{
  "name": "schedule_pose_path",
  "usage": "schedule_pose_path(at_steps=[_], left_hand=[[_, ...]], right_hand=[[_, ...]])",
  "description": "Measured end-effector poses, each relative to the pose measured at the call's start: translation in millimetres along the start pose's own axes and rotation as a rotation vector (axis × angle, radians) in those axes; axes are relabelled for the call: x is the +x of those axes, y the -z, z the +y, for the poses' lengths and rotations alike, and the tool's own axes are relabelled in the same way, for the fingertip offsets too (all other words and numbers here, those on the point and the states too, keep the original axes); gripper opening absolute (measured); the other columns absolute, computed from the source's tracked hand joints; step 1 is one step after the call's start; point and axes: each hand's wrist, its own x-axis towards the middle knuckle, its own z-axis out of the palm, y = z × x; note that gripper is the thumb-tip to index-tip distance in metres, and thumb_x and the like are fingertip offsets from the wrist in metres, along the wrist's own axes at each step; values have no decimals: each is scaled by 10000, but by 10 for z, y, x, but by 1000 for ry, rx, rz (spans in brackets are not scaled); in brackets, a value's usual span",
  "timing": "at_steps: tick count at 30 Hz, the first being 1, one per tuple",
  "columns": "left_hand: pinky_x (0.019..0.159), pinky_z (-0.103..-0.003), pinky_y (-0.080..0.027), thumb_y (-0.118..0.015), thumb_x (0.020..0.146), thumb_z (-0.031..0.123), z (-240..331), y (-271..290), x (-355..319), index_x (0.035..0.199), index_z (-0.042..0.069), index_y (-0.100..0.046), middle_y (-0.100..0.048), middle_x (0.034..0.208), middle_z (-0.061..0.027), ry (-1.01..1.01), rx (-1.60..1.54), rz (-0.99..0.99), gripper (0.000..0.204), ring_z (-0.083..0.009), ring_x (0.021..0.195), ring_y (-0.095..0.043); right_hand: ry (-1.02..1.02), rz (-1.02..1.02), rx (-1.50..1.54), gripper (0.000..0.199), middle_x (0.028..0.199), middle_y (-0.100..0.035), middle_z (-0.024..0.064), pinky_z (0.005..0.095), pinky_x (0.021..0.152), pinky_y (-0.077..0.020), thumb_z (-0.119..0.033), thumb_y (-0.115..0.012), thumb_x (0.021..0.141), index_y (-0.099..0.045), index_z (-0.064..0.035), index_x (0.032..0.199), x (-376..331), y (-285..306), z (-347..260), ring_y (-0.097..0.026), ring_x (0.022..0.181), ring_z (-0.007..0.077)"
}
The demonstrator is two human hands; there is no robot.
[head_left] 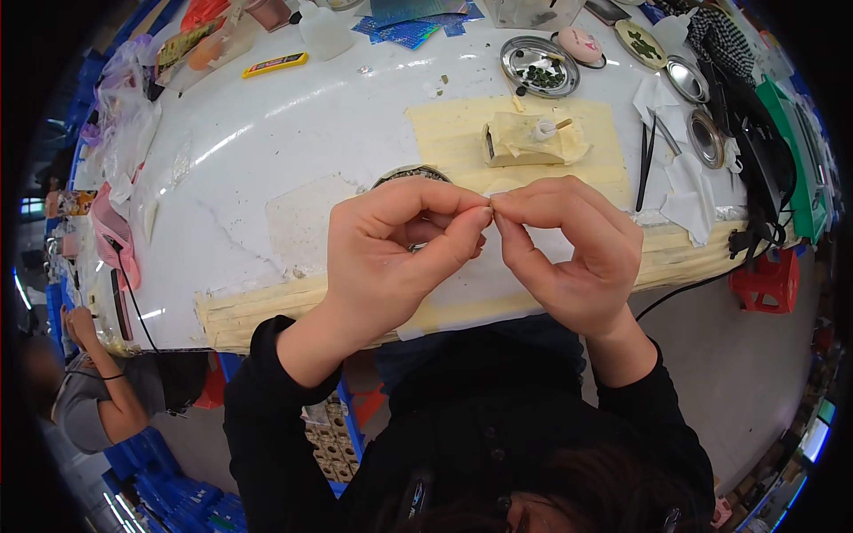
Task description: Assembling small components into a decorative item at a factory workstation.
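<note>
Above the near edge of the white table, my left hand (382, 249) and my right hand (577, 253) meet fingertip to fingertip. Each pinches with thumb and forefinger at the same spot; whatever lies between them is too small to make out. Partly hidden behind my left hand is a round metal tin (410, 171) with small dark bits in it. Just beyond my right hand, a tape-wrapped block (506, 153) carries a small white nozzle-like piece (544, 131) with a wooden stick in it.
Farther back stand a round metal dish (508, 73) of dark green pieces and a pink oval case (579, 44). Black tweezers (643, 169) and white tissue (689, 200) lie at right. A yellow box cutter (275, 65) is at far left. Another person's arm (115, 391) reaches the left table end.
</note>
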Motion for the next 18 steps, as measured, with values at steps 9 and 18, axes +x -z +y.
schedule_pose_path(at_steps=[9,18], left_hand=[[695,-242,-576,-656,889,2,14,60,13,971,-48,-664,-693,865,-88,139,21,-61,96,-114,777,-674],[685,-246,-570,-653,898,35,3,75,40,966,-34,-670,-707,864,-110,177,-56,-52,98,-130,768,-683]], right_hand=[[10,-130,-31,172,751,-653,90,290,557,-509,67,-711,728,-671,-18,871,32,105,-17,-645,635,219],[24,-101,-37,171,751,-652,86,284,550,-507,72,-708,726,-666,-19,865,35,70,-5,-645,634,218]])
